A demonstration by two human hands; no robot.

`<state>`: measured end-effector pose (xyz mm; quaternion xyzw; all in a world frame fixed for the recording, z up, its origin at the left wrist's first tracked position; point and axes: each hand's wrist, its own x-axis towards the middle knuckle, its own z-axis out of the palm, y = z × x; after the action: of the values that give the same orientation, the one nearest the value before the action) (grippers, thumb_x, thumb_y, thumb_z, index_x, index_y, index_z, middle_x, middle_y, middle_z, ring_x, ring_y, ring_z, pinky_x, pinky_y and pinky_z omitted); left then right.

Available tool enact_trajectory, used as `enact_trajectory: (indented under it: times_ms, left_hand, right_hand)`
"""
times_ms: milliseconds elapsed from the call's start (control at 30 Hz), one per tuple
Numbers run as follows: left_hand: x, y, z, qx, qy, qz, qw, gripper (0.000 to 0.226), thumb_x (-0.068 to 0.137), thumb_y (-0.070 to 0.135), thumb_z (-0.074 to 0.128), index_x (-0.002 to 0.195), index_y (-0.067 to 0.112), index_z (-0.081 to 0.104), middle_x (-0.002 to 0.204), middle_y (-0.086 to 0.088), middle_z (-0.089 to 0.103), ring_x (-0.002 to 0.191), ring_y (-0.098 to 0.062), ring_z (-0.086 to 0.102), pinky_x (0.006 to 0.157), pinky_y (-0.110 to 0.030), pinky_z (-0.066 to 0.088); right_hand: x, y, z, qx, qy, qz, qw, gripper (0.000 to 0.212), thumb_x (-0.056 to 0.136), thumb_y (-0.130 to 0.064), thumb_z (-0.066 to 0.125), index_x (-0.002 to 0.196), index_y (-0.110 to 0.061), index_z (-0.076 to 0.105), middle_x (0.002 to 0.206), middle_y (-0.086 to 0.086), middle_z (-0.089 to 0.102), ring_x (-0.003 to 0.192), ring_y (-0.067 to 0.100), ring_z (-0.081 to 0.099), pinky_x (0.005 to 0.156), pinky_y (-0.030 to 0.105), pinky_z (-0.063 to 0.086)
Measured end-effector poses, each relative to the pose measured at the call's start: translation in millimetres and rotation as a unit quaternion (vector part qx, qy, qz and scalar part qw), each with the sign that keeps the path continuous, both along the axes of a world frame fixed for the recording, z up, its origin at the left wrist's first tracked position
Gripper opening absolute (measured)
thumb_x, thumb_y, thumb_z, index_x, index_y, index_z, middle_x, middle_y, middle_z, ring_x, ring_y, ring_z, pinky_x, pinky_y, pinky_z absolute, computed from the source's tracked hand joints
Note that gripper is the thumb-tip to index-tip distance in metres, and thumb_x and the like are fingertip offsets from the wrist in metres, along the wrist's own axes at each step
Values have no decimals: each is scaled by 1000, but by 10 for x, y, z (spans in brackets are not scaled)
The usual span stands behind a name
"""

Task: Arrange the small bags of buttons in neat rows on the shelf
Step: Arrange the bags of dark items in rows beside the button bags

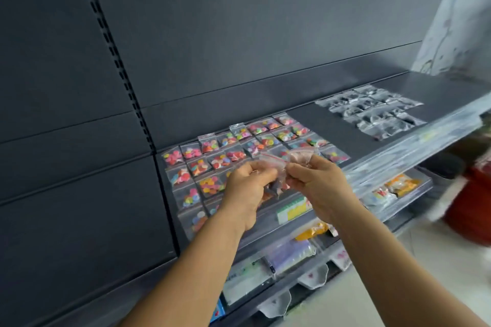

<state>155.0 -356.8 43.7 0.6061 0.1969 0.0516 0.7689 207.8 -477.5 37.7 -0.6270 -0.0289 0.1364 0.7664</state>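
Centrally, the left hand [248,187] and right hand [314,184] meet above the near edge of the shelf [297,119], each with curled fingers pinching a small clutch of clear bags [279,167] with red zip strips. The bags held by the two hands overlap and blur together, so their number cannot be told; brownish contents show through below the fingers, partly hidden by the left palm. Both forearms run in from the bottom edge and are cut off there.

Beneath and beyond the hands, bags of bright mixed-colour buttons [212,156] lie flat on the shelf in rows that run from near left to far right. The hands and left wrist cover the near middle part of this block, so how the rows run there cannot be seen. Farther right on the same shelf, well apart, lies a second block of clear bags with dark contents [372,111]; blur makes those contents hard to identify.

A transparent front rail [414,148] runs along the shelf's near edge, carrying a green and yellow label [292,210] whose print is illegible. Lower shelves hold packets [401,184] in orange, white and purple, seen dimly. At the far right, a red object [470,202] is smeared by motion and cut off by the frame. The dark back panel [212,34] rises behind.
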Motion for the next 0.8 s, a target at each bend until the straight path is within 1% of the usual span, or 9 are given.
enact_trajectory:
  times_ms: [100,167,267,367,467,533,633,700,800]
  left_hand:
    - [218,-475,24,21,-13,-32,999,7,88,2,59,90,6,65,77,-11,65,61,-16,58,54,-24,51]
    - [342,-776,42,38,-33,-56,997,8,88,1,60,87,5,67,69,-9,66,57,-15,58,52,-23,51]
    - [516,-1172,25,62,-54,-92,992,8,87,0,61,86,2,68,64,-6,67,50,-12,60,49,-20,50]
    - [733,-1484,-55,109,-47,-125,985,5,86,9,66,86,10,71,72,-1,71,60,-9,65,59,-22,53]
    - [986,-1738,-124,138,-41,-158,977,4,85,16,67,84,14,71,78,-2,73,65,-10,64,63,-24,53]
    - [1167,-1910,-147,134,-48,-167,976,5,86,16,66,84,13,70,76,0,73,63,-8,64,59,-22,53]
    - [1481,-2195,-154,115,-69,-167,977,8,89,13,61,83,12,67,70,2,72,58,-5,65,50,-15,47]
    - [1735,-2376,-161,124,-79,-155,977,12,88,12,60,78,16,65,69,2,72,60,-8,66,49,-17,47]
    - [2168,-2616,-185,161,-95,-150,971,16,87,10,60,75,20,63,74,-3,72,70,-17,68,59,-29,55]
  right_hand:
    - [125,-476,33,12,-6,-11,1000,11,80,3,65,81,-6,59,69,10,64,61,18,63,63,25,54]
    - [215,-787,56,-3,-14,-32,999,11,78,0,69,82,-6,61,68,6,64,64,17,62,67,27,53]
    - [343,-1208,53,-19,-25,-69,997,12,78,-1,70,77,-11,63,65,2,62,60,14,61,61,26,52]
    - [474,-1582,17,-34,-27,-116,992,9,77,-4,72,78,-9,64,68,6,62,60,16,60,58,25,49]
    - [617,-1893,-30,-25,-19,-156,987,11,77,-6,74,84,-5,66,68,5,63,60,15,61,56,23,49]
    - [725,-2069,-50,-20,-7,-169,985,11,78,-8,73,85,-3,67,69,7,63,61,15,61,59,24,50]
    - [918,-2321,-78,-1,5,-171,985,11,85,-11,66,76,-4,68,69,10,63,63,17,58,64,27,52]
    - [1096,-2493,-94,-12,-1,-182,983,16,85,-8,65,70,-8,69,65,7,63,62,15,59,63,26,53]
    - [1460,-2734,-117,-44,-5,-197,979,3,82,-2,66,81,-4,68,65,8,61,60,17,58,57,25,53]
